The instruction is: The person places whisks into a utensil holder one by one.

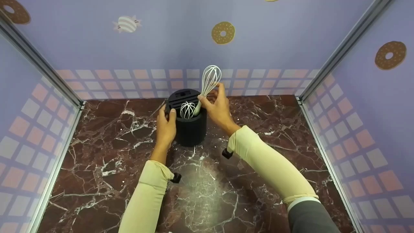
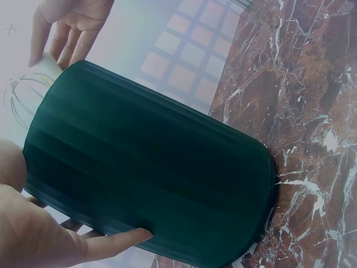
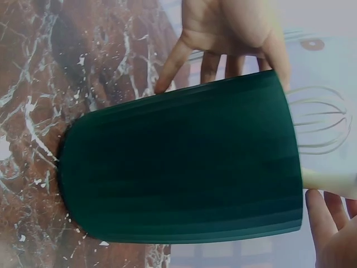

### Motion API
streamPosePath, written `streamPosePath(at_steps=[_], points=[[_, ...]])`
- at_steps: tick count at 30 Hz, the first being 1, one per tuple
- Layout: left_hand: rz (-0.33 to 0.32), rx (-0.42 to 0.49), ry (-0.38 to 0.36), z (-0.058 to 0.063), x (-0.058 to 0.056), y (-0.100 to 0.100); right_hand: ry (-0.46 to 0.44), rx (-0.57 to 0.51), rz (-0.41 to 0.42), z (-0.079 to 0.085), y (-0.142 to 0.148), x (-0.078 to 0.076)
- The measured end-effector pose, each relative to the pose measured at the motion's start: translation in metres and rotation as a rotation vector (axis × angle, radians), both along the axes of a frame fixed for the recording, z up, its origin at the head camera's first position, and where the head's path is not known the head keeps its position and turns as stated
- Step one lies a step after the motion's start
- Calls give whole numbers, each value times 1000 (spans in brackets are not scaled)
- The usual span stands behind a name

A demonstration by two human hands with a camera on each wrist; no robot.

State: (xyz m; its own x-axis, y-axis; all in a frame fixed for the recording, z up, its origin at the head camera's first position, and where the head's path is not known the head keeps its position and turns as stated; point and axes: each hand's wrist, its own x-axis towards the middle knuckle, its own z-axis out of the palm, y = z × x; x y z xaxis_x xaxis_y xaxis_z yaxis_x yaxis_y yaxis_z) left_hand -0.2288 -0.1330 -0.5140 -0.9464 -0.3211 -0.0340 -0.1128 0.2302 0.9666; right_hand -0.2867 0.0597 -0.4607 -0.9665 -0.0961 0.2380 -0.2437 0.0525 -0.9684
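Note:
A dark, ribbed knife and utensil holder (image 1: 190, 132) stands upright on the marbled surface, its slotted top at the back and a round opening in front. My left hand (image 1: 166, 127) grips its left side, thumb at the rim and fingers spread along the wall in the left wrist view. A small whisk (image 1: 187, 110) pokes out of the front opening, wires up. My right hand (image 1: 220, 108) pinches a larger whisk (image 1: 212, 77) by its pale handle, wire loops up. The lower end of that handle (image 3: 323, 181) reaches into the opening, where the holder's wall hides it.
A patterned lilac back wall (image 1: 181, 42) rises close behind the holder. Side panels (image 1: 362, 136) with metal edge strips bound the marbled surface (image 1: 106, 171) left and right. A small black device (image 1: 175, 178) is strapped at each wrist.

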Motion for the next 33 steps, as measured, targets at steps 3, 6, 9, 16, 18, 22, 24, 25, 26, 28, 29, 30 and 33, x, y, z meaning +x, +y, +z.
streamPosePath(at_steps=[3,6,9,16,18,22,24,25,26,28,29,30,33], points=[[-2,-6,-1,0,0,0,16,32,-16,-3,1,1],[-1,-15,-1,0,0,0,23,55,-29,-4,1,1],[2,-22,1,-1,-1,0,26,83,-40,-5,1,1],[-6,-22,-4,-1,0,0,1,65,-35,-7,2,4],[-9,-21,-2,-1,0,0,3,53,-26,-8,3,5],[-8,-13,4,-1,1,0,-2,37,-2,-10,5,7],[-5,-5,11,-1,1,0,2,42,12,-11,6,9],[-2,-1,15,-1,1,1,8,52,17,-12,7,10],[1,1,18,-1,1,1,20,66,22,-12,7,11],[4,4,26,-2,0,1,51,99,27,-13,8,13],[5,6,28,-2,0,1,70,115,27,-13,9,14],[6,5,29,-2,-1,1,89,130,30,-13,9,14],[5,-4,27,-2,-1,0,130,168,32,-15,11,15]])
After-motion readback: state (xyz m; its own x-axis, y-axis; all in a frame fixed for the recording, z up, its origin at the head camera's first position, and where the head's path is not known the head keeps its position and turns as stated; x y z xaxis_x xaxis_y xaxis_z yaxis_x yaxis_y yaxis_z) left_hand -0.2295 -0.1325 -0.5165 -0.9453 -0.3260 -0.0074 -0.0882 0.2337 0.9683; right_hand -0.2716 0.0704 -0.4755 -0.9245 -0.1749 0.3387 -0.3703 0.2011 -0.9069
